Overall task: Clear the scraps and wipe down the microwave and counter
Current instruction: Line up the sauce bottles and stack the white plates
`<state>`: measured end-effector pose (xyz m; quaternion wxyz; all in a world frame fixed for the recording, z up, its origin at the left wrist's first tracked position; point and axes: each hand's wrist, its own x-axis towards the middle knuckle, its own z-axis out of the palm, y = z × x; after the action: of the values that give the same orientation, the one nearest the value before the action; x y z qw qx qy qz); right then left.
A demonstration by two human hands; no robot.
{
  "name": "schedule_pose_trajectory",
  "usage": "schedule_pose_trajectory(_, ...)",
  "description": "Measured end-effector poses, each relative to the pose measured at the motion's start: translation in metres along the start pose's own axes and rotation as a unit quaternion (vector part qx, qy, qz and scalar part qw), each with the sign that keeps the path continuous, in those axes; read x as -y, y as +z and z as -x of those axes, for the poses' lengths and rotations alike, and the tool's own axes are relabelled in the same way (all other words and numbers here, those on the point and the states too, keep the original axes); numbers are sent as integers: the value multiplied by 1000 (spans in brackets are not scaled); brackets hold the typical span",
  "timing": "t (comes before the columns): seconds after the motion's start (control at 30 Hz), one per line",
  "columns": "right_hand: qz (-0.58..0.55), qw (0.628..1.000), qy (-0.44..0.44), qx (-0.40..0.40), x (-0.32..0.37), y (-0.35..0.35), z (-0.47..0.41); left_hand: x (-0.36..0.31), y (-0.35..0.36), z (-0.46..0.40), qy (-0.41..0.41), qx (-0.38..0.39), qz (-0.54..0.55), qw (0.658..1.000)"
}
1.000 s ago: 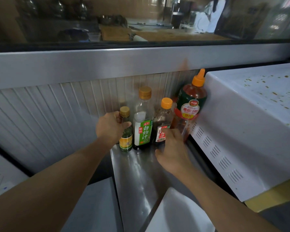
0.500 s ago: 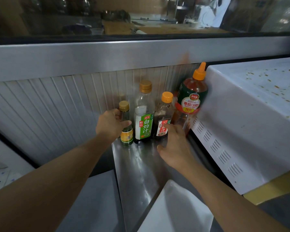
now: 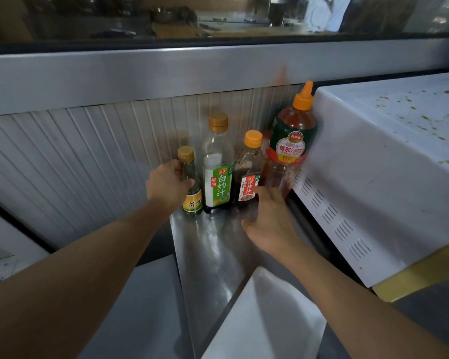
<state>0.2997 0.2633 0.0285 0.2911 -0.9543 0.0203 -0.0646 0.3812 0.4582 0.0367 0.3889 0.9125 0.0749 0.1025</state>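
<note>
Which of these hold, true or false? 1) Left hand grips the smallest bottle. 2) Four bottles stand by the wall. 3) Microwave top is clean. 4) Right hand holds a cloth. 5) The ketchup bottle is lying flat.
1) True: the left hand grips the small green bottle.
2) True.
3) False: the microwave top carries brown splatter.
4) False: the right hand holds nothing, fingers reaching at the dark sauce bottle.
5) False: the ketchup bottle stands, leaning against the microwave.

White microwave [image 3: 373, 177] speckled brown; 4 bottles [image 3: 218, 164] with orange and gold caps.
</note>
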Motion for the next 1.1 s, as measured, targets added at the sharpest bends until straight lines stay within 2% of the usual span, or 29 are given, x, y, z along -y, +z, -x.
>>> schedule_pose_trajectory(0.33, -2, 1000, 10, 16, 1, -6, 4, 8, -1, 9, 0, 31, 21, 999)
schedule_pose_trajectory(0.53, 14, 999, 4, 29, 8, -16, 15, 10, -9, 29, -54, 99, -31, 993)
schedule_pose_trajectory(0.7, 61, 997, -6, 50, 20, -30, 32, 0, -24, 56, -51, 150, -62, 985)
schedule_pose_trajectory(0.9, 107, 990, -31, 86, 31, -49, 68, -11, -41, 97, -24, 204, -133, 970)
schedule_pose_trajectory(1.0, 118, 986, -47, 103, 34, -56, 88, -13, -47, 121, 15, 216, -211, 953)
schedule_pose_trajectory(1.1, 127, 984, -27, 121, 33, -62, 109, -14, -52, 144, 36, 236, -262, 935)
